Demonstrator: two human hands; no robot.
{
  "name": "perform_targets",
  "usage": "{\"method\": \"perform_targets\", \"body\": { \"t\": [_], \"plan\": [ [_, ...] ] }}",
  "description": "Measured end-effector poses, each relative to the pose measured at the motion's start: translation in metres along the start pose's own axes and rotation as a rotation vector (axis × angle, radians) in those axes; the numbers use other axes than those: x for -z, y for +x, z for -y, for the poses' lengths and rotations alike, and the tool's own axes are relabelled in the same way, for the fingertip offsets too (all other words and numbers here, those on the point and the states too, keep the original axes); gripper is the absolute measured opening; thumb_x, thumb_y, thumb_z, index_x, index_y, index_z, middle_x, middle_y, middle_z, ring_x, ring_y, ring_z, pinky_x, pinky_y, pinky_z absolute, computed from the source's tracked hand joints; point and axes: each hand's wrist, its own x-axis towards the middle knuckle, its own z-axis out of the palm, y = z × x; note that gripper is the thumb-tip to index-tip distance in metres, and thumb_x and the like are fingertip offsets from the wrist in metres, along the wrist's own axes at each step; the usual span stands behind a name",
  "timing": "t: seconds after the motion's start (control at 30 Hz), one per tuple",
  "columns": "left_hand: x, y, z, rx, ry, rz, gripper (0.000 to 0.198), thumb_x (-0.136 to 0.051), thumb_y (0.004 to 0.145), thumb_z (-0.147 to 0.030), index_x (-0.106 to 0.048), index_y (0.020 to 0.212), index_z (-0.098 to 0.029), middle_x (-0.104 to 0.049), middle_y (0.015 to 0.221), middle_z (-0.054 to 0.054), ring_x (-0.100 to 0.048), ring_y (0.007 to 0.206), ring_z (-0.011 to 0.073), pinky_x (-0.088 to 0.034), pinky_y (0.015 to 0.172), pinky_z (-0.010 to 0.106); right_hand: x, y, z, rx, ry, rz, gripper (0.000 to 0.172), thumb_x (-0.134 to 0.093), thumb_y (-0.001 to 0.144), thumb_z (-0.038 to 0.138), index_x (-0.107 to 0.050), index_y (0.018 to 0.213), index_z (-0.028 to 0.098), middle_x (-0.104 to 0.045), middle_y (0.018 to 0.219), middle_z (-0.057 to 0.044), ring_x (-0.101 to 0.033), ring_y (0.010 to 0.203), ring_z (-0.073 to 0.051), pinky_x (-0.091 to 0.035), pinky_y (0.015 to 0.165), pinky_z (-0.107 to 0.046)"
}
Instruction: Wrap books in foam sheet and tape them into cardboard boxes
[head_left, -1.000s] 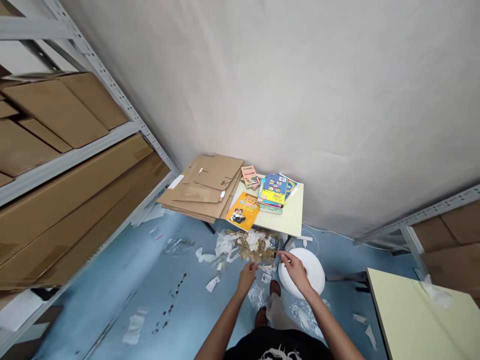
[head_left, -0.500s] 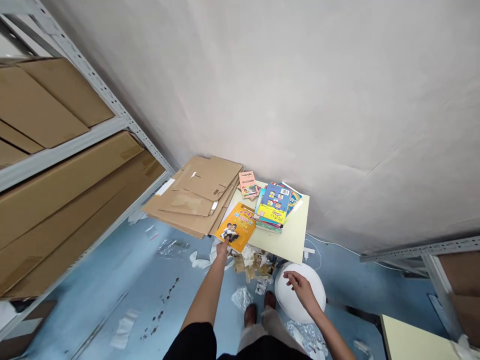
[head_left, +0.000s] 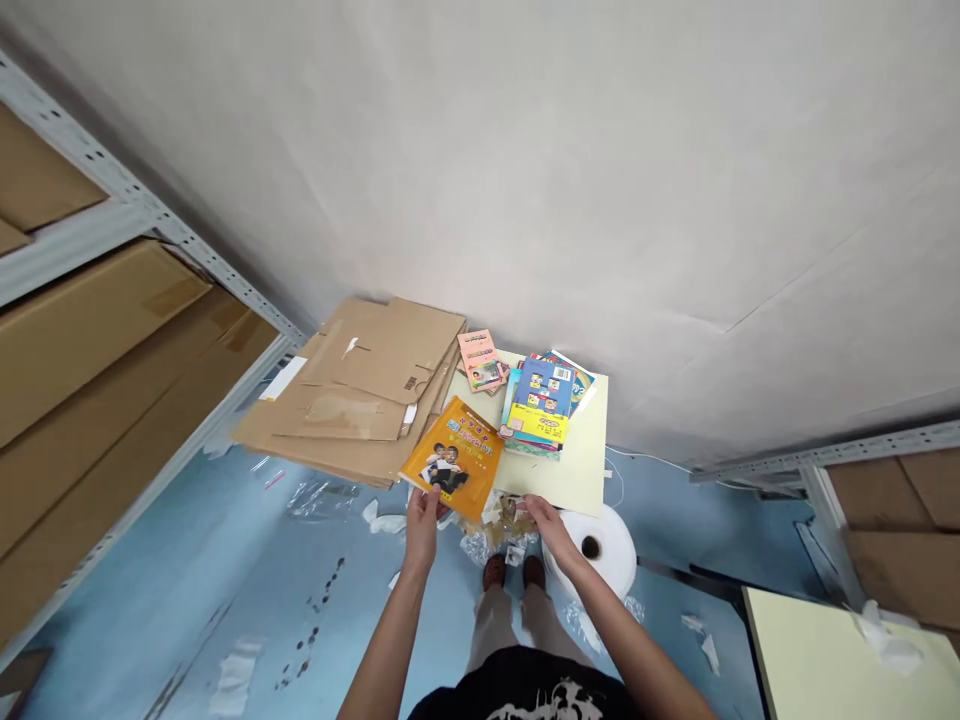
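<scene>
My left hand grips the near edge of an orange book, thumb on the cover and fingers beneath. Text and two pictured figures show on that cover. To its right, my right hand reaches in with fingers apart and holds nothing, close to the pale yellow table's front edge. Beyond the orange book, a stack of books with a blue and yellow one on top lies on the table. Small pink booklets sit further back, beside flattened cardboard boxes.
Metal shelving with cardboard cartons stands on the left, more shelving on the right. A white roll stands below the table's front. Scraps and plastic film litter the blue floor. Another yellow tabletop is at lower right.
The orange book has come nearer to me, its front edge lifted in my left hand. My right hand has moved left and forward toward it. The view has shifted somewhat.
</scene>
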Motion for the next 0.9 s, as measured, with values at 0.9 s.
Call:
{"method": "perform_targets", "body": {
  "t": [0.9],
  "plan": [
    [-0.118,-0.185,0.09,0.105,0.581,0.851,0.065,-0.055,0.065,-0.073,-0.059,0.104,-0.021,-0.067,0.107,0.008,-0.062,0.101,0.0254,-0.055,0.076,0.033,0.162,-0.229,-0.02,0.358,0.7,-0.669,0.049,-0.064,0.072,0.058,-0.057,0.105,0.022,-0.07,0.105,-0.007,-0.067,0.09,-0.028,-0.054,0.068,-0.036]
  ]
}}
